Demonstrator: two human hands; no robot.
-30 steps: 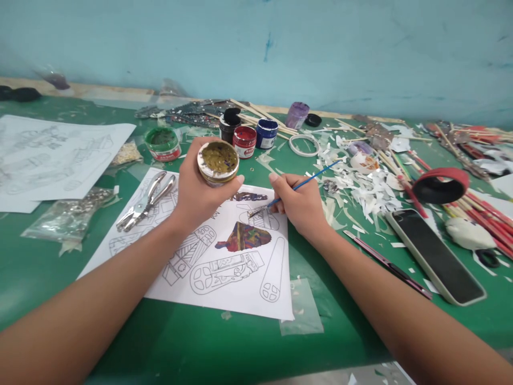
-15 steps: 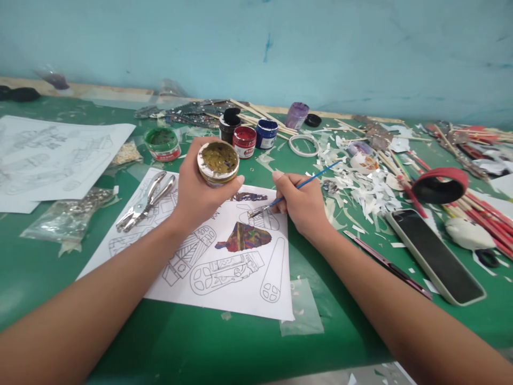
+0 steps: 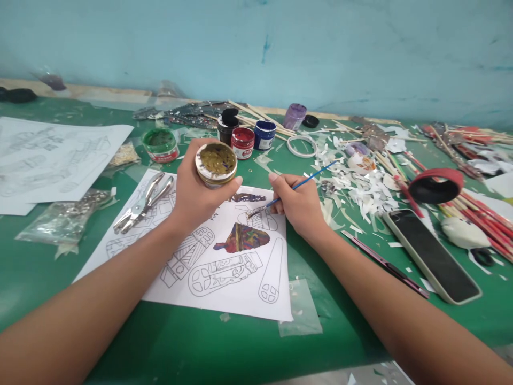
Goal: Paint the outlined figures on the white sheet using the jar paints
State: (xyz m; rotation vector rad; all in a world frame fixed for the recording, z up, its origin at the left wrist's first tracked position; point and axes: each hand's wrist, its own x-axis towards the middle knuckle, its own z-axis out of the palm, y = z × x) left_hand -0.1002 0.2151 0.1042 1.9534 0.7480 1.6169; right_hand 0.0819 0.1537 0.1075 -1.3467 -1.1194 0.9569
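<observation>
My left hand (image 3: 196, 195) is wrapped round an open paint jar (image 3: 217, 163) of gold-brown paint, held above the paper. Pinched in my right hand (image 3: 297, 204) is a thin blue paintbrush (image 3: 312, 176), its tip on an outlined shape near the sheet's upper right. This white sheet (image 3: 240, 299) carries several line drawings; a painted shape (image 3: 243, 238) in red, blue and gold lies just below the brush tip. Silver hole-punch pliers (image 3: 144, 203) rest on the sheet's upper left, beside my left wrist.
Behind my hands stand open jars of green (image 3: 160, 145), red (image 3: 242, 143), blue (image 3: 264, 133) and purple paint (image 3: 295, 116). To the right lie paper scraps (image 3: 372, 187), a phone (image 3: 433, 254), a pink cutter knife (image 3: 385, 263) and a tape roll (image 3: 436, 185). More printed sheets (image 3: 56, 160) lie left.
The whole view has shifted slightly, so things sit a little further left. Both hands keep their holds, and the brush tip stays on the same outlined shape.
</observation>
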